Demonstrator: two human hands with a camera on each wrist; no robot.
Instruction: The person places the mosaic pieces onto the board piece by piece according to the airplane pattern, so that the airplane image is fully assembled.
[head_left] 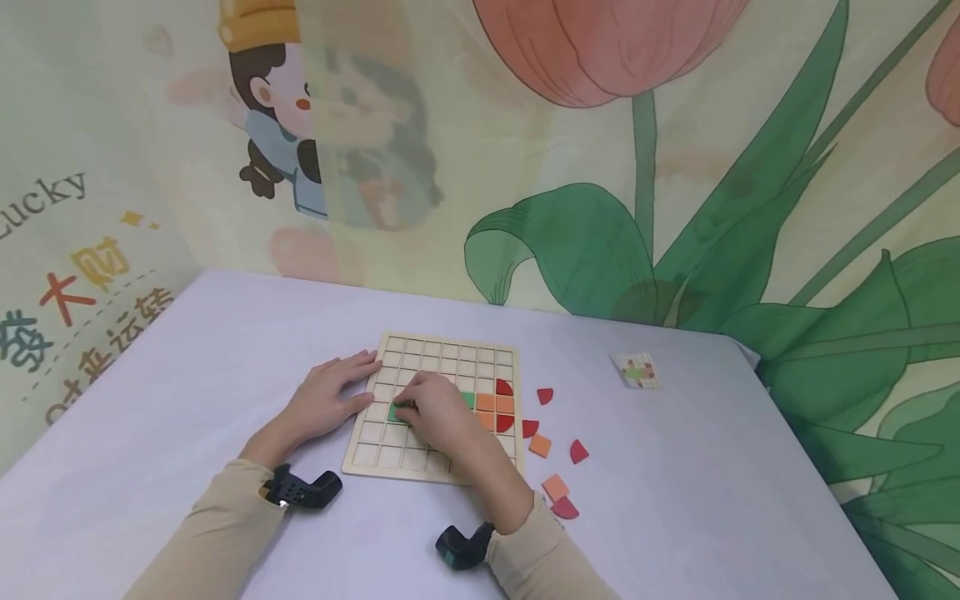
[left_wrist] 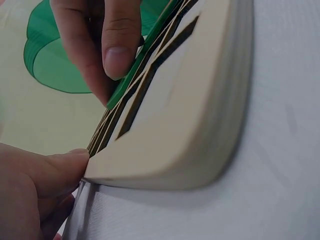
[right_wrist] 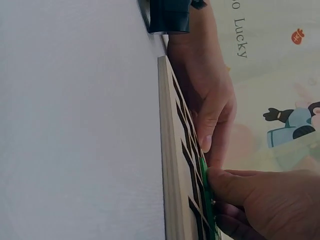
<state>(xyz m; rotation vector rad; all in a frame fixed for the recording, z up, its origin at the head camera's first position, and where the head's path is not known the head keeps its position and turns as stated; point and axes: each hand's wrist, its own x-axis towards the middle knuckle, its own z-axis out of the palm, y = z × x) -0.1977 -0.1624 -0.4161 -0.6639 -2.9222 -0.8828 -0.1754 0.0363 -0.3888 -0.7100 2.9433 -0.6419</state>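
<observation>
A wooden grid board [head_left: 365, 455] lies on the table. My left hand [head_left: 326, 400] rests along its left edge with fingers extended and touching the rim. Over the middle rows, my right hand [head_left: 438, 408] has curled fingers and holds a flat green piece [head_left: 392, 413] at the board's surface. Thumb and fingertip meet that piece in the left wrist view, where its green edge [left_wrist: 118, 94] shows. Another green square [head_left: 468, 400] sits right of the hand, beside orange squares [head_left: 485, 402] and red quarter-circle pieces [head_left: 504, 387] in the cells. My right hand hides some cells.
Right of the board lie loose red quarter circles [head_left: 578, 452] and orange squares [head_left: 540, 446]. Farther right is a small patterned card [head_left: 639, 372]. The white table [head_left: 720, 467] meets a printed curtain [head_left: 555, 167] at the back.
</observation>
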